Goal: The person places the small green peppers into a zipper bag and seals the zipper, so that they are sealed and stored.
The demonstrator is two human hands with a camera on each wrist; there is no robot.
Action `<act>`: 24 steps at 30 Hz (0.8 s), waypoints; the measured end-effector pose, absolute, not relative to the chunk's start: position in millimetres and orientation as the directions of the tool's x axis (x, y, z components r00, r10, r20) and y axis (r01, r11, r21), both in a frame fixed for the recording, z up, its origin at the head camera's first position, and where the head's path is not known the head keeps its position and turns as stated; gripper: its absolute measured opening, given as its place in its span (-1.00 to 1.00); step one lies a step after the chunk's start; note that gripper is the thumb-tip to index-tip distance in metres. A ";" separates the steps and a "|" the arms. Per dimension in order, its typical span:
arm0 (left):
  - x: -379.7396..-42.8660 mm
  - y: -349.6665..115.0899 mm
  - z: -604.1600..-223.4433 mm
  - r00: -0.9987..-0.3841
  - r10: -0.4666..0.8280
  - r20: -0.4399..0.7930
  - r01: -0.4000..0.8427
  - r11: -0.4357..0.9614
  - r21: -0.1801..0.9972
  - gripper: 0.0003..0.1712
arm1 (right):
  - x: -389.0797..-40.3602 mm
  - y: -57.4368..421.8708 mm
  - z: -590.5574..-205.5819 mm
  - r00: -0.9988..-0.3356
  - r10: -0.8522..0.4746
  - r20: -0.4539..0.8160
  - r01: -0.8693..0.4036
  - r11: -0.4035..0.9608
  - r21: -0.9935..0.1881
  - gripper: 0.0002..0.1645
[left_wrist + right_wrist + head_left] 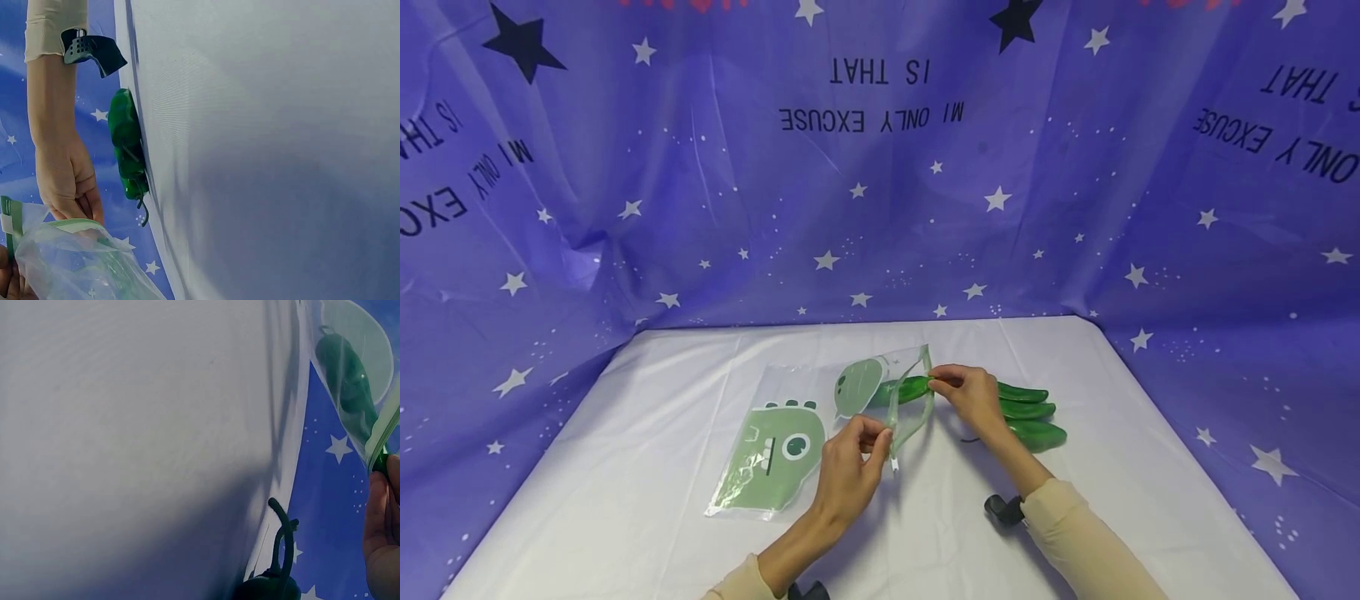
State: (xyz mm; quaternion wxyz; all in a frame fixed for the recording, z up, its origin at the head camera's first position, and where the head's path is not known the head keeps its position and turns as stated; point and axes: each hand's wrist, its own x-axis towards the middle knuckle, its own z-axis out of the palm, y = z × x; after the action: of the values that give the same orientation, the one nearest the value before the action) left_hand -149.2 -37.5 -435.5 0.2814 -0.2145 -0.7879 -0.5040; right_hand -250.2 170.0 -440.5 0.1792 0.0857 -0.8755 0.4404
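Note:
A clear zip bag (778, 467) with a green cartoon monster print lies partly on the white table, its mouth lifted and held apart. My left hand (850, 467) pinches one edge of that mouth near the white zip slider (895, 464). A long green chili pepper (913, 388) is mostly inside the bag, stem end inward, as the right wrist view shows. My right hand (973, 400) pinches the pepper's outer tip at the bag's opening. Several more green peppers (1033, 410) lie on the table just beyond the right hand, partly hidden by it.
White cloth covers the table (647, 433). A purple-blue curtain (880, 217) with stars and lettering stands behind and on both sides. Black camera mounts (1003, 510) are strapped at both wrists, below the beige sleeves (1082, 533).

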 end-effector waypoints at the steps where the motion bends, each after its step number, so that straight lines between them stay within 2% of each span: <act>1: -148.9 -37.1 -435.3 -0.754 0.053 0.654 0.618 0.393 0.681 -0.89 | -250.8 169.0 -440.6 -0.920 0.007 0.393 -0.311 0.597 -0.739 -0.83; 14: -145.7 -31.9 -434.6 -0.779 0.060 0.624 0.606 0.329 0.725 -0.91 | -256.2 160.8 -445.3 -0.919 0.008 0.395 -0.312 0.597 -0.739 -0.85; 24: -146.7 -31.7 -436.8 -0.744 0.058 0.666 0.646 0.314 0.695 -0.90 | -254.6 151.3 -453.2 -0.896 -0.080 0.436 -0.377 0.653 -0.656 -0.87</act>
State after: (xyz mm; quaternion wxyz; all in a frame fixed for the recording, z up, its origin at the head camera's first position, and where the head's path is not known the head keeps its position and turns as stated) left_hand -146.7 -31.7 -436.8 0.2734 -0.2306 -0.7631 -0.5383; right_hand -254.6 151.3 -453.2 0.1879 0.1284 -0.8896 0.3959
